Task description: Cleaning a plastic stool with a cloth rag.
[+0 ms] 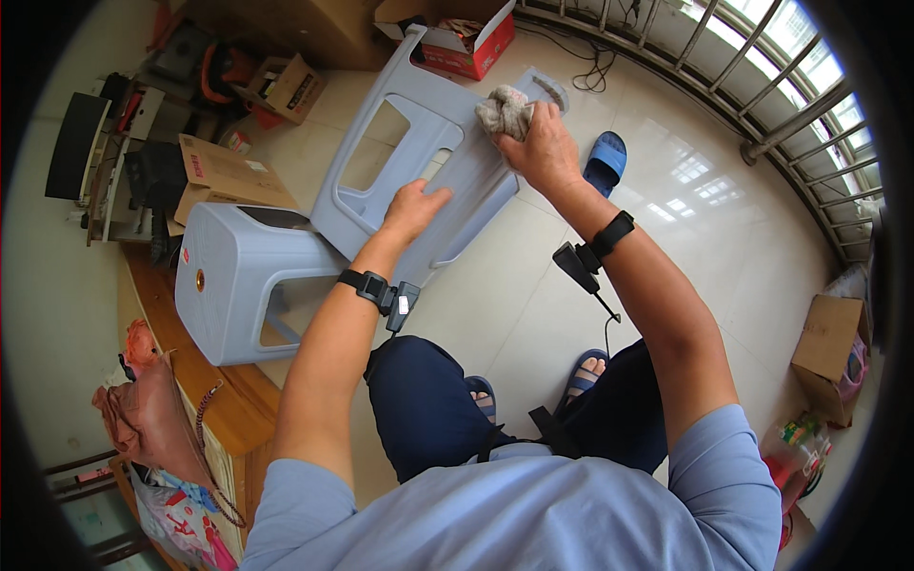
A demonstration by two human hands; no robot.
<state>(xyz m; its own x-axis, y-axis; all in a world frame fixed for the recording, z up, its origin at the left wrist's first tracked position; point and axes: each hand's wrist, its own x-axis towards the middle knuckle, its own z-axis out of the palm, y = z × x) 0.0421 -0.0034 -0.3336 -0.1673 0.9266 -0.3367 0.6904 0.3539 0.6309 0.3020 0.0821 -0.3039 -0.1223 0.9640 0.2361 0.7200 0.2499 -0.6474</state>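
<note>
One stool stands tilted on my feed, close by a second stool. I see the right hand with its fingers closed around a grey cloth at the tilted stool's far end; the left hand is over its near side, and I cannot tell how far its fingers close or whether they grip.

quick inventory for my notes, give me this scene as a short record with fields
right hand: gripping crumpled grey cloth at the first stool
left hand: at the same stool, grip unclear
first stool: pale blue-grey plastic, open-sided
second stool: similar colour, left of the first
floor: pale, glossy tiles
footwear: loose blue slipper beyond right forearm
</note>
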